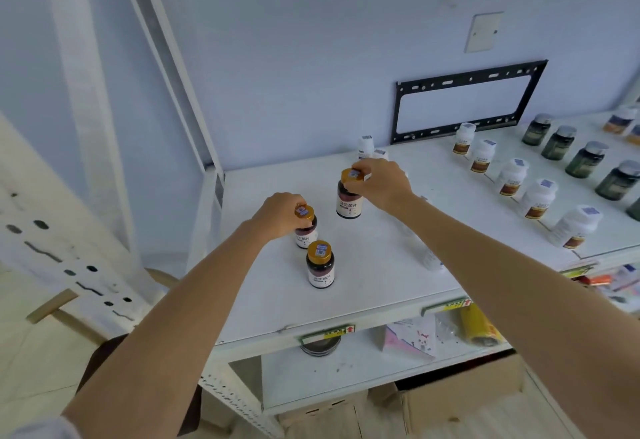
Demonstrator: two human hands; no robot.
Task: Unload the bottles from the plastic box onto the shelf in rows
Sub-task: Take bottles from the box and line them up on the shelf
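Three dark bottles with gold caps and white labels stand on the white top shelf (363,276). My left hand (280,213) grips the cap of the middle bottle (306,234). My right hand (381,180) holds the cap of the farther bottle (349,201), which is upright at the shelf surface. The nearest bottle (320,267) stands free in front of the other two. The plastic box is not in view.
To the right stand a row of white bottles (536,198) and a row of dark green bottles (585,158). More white bottles (365,146) sit behind my right hand and under my forearm. A lower shelf (346,366) holds packets; a cardboard box (460,400) stands below.
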